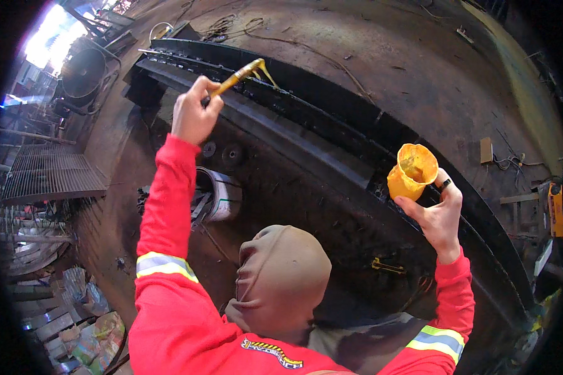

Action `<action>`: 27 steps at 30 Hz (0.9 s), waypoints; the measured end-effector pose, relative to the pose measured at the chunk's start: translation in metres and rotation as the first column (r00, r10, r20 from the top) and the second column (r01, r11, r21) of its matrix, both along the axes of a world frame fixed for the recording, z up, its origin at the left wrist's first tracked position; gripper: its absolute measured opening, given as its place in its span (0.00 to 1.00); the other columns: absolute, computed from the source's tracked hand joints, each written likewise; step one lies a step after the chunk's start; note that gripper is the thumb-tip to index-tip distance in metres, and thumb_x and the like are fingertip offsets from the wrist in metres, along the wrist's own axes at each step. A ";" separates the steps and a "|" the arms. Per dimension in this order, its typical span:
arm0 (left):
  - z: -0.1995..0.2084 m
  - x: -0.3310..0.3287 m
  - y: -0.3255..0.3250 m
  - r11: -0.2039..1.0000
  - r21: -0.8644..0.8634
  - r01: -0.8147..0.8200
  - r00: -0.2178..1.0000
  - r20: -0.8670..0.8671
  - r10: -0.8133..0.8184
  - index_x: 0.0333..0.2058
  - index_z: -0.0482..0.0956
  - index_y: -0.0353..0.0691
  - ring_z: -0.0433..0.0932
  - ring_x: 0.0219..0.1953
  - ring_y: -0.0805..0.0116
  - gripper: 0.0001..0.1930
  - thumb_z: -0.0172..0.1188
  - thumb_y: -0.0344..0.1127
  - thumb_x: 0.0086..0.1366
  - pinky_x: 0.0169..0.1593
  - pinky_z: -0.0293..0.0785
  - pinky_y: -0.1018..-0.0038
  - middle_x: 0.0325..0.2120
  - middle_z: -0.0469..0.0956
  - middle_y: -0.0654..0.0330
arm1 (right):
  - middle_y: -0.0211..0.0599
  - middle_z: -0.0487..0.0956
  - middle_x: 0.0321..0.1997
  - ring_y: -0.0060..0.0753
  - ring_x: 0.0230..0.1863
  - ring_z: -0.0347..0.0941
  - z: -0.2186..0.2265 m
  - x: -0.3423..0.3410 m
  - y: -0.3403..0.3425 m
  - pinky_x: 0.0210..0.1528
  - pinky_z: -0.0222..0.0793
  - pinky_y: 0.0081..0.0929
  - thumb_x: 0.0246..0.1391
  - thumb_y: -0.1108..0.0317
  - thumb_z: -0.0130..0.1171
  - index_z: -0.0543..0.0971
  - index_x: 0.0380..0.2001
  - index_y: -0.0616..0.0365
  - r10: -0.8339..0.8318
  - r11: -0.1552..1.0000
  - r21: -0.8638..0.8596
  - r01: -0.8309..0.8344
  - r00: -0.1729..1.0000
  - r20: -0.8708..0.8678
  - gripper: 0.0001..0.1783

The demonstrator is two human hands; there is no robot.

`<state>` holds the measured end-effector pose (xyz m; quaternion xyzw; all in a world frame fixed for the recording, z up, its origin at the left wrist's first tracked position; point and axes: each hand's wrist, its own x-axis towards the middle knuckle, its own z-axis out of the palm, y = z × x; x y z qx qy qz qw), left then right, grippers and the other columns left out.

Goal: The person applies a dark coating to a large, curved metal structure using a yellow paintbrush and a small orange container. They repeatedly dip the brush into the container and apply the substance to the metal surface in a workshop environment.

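My left hand is closed round the handle of a slim, yellow-coated brush, raised over the far left part of a long dark steel beam. Yellow strands hang from the brush's tip; whether they are bristles or thick paste I cannot tell. In my right hand is a yellow cup, gripped by its lower side. Its flared mouth faces up, smeared with yellow, with darker yellow stuff inside. The cup is held above the beam's right part. Both red sleeves carry reflective bands.
Left of the beam stands a white bucket holding metal pieces, with dark round discs beside it. A yellow tool lies on the floor. Cables run beyond the beam. A metal grating stands far left; rounded tan cloth is below centre.
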<state>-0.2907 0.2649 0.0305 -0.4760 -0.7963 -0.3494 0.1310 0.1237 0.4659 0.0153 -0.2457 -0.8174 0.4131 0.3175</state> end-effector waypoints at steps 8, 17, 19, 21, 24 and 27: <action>-0.003 0.030 0.000 0.942 -0.300 0.153 0.971 -0.129 -0.199 0.38 0.76 0.44 0.81 0.30 0.44 0.11 0.62 0.36 0.56 0.35 0.76 0.55 0.24 0.80 0.47 | 0.34 0.82 0.41 0.28 0.44 0.78 0.000 0.000 0.001 0.53 0.70 0.28 0.37 0.65 0.81 0.81 0.40 0.62 -0.003 1.000 0.030 0.003 1.000 -0.005 0.26; -0.030 0.017 -0.016 0.994 0.110 0.024 0.987 0.157 -0.041 0.40 0.77 0.36 0.82 0.25 0.62 0.11 0.60 0.28 0.57 0.31 0.73 0.69 0.21 0.78 0.51 | 0.35 0.82 0.41 0.29 0.45 0.78 0.006 0.000 -0.002 0.54 0.70 0.29 0.38 0.64 0.81 0.81 0.40 0.62 0.001 1.000 0.007 -0.001 1.000 -0.009 0.26; -0.056 0.006 -0.020 0.986 0.164 -0.037 0.992 0.126 0.016 0.40 0.77 0.35 0.77 0.22 0.71 0.10 0.59 0.29 0.58 0.31 0.71 0.73 0.20 0.78 0.52 | 0.35 0.82 0.41 0.29 0.45 0.78 0.005 -0.002 -0.002 0.54 0.70 0.29 0.38 0.64 0.81 0.81 0.40 0.62 0.008 0.999 0.043 -0.009 1.000 0.018 0.26; -0.066 0.021 -0.014 0.997 0.081 -0.018 0.983 0.182 0.003 0.40 0.76 0.35 0.75 0.23 0.73 0.10 0.59 0.29 0.59 0.31 0.71 0.73 0.20 0.77 0.52 | 0.34 0.82 0.41 0.29 0.45 0.78 0.007 -0.002 -0.002 0.54 0.70 0.29 0.39 0.64 0.80 0.81 0.40 0.62 0.014 1.000 0.021 -0.014 1.000 0.012 0.26; -0.076 0.037 -0.009 0.954 0.290 0.073 0.938 0.305 -0.165 0.40 0.76 0.32 0.74 0.26 0.76 0.09 0.58 0.28 0.61 0.32 0.70 0.76 0.22 0.78 0.59 | 0.34 0.82 0.41 0.29 0.45 0.78 0.009 -0.001 -0.002 0.54 0.70 0.29 0.39 0.64 0.80 0.81 0.40 0.62 0.018 1.000 -0.017 -0.018 1.000 0.012 0.26; -0.076 0.020 -0.005 0.923 0.363 -0.127 0.964 0.263 0.029 0.38 0.76 0.34 0.75 0.25 0.74 0.07 0.59 0.27 0.61 0.31 0.70 0.74 0.22 0.78 0.59 | 0.34 0.82 0.40 0.29 0.45 0.78 0.008 -0.001 -0.001 0.54 0.70 0.29 0.39 0.64 0.80 0.81 0.40 0.62 0.018 1.000 -0.005 -0.018 1.000 0.016 0.25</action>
